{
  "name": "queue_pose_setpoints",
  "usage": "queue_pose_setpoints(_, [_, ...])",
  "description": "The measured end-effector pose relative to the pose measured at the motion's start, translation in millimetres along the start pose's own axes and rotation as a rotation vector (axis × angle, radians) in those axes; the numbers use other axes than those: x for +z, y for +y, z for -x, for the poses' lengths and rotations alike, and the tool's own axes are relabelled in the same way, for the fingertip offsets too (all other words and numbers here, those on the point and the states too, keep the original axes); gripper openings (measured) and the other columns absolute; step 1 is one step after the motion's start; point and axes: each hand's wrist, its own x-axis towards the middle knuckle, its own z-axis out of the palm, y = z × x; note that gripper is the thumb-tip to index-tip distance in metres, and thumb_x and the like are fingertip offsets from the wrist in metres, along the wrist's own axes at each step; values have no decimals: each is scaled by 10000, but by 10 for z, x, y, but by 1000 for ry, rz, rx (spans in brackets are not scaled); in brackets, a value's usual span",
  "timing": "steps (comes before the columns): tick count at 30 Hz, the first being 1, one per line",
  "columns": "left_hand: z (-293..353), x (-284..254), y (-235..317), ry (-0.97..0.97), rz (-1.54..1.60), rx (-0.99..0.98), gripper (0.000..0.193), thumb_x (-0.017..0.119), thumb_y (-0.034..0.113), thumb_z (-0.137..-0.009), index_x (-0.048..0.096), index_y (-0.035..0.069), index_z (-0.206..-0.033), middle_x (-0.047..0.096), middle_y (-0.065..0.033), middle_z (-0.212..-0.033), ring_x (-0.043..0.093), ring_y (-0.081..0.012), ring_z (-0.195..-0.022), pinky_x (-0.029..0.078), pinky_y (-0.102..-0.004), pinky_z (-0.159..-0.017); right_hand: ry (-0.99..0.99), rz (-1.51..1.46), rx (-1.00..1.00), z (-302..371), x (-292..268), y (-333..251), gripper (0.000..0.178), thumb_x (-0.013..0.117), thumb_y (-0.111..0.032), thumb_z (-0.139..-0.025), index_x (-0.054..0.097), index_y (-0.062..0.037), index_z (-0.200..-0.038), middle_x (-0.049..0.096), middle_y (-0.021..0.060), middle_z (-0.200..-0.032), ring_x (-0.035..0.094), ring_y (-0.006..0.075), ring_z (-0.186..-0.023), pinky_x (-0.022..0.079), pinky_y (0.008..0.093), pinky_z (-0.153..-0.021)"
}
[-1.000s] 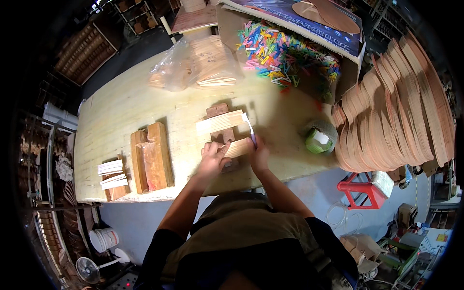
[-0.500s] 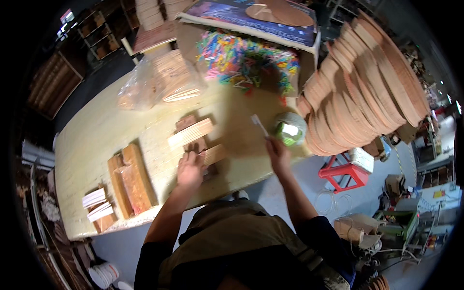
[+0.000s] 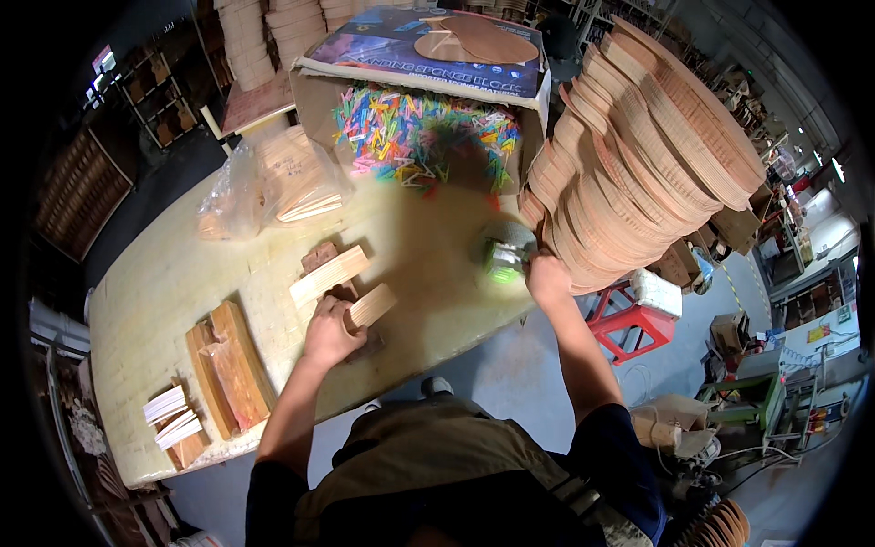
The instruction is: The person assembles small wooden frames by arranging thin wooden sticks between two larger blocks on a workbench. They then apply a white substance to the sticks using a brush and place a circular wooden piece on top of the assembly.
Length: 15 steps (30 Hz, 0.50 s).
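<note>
In the head view, the left forearm rises from the lower edge and angles slightly to the right, the wrist low over the table (image 3: 437, 255) and the back of the left hand (image 3: 330, 334) turned up. Its fingers and thumb close around the left end of the near bundle of pale wooden strips (image 3: 374, 305), pinching it there; the rest of that bundle sticks out to the right of the grip. Just beyond the fingers lies a far bundle of pale wooden strips (image 3: 330, 275), roughly parallel to the near one. Both lie across a brown wooden block (image 3: 319, 256), whose far end shows past the far bundle.

The right arm reaches well out to the right and forward, its elbow only slightly bent. The right hand (image 3: 549, 276) is at the right side of a round green-and-grey container (image 3: 504, 260), fingers curled in toward the palm; whether they pinch anything cannot be told, since the fingertips are hidden. The container is just left of this grip, and a tall stack of curved wooden pieces (image 3: 638, 164) stands just beyond and to the right of it.

Left of the left grip lies a grooved wooden block (image 3: 231, 369); farther left, white strips (image 3: 172, 417) rest on a small wooden piece (image 3: 190, 448).
</note>
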Motion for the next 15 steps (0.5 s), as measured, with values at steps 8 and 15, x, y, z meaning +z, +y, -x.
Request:
queue_pose_setpoints(8, [-13, 423, 287, -87, 1403, -688, 430, 591, 441, -901, 617, 44, -1067, 630, -41, -915, 592, -157, -770, 485, -283, -662, -141, -231, -12, -155, -94, 299, 210, 715, -282, -759, 734, -78, -804, 658, 189, -762, 639, 383, -763, 512, 462, -719])
queue_pose_setpoints(15, [-192, 624, 635, -356, 1965, -693, 401, 474, 444, -978, 578, 80, -1110, 620, -74, -897, 593, -189, -685, 494, -291, -556, -545, -717, 186, -173, -279, 474, 252, 699, -261, -847, 710, -9, -858, 616, 59, -610, 518, 138, -453, 428, 313, -451])
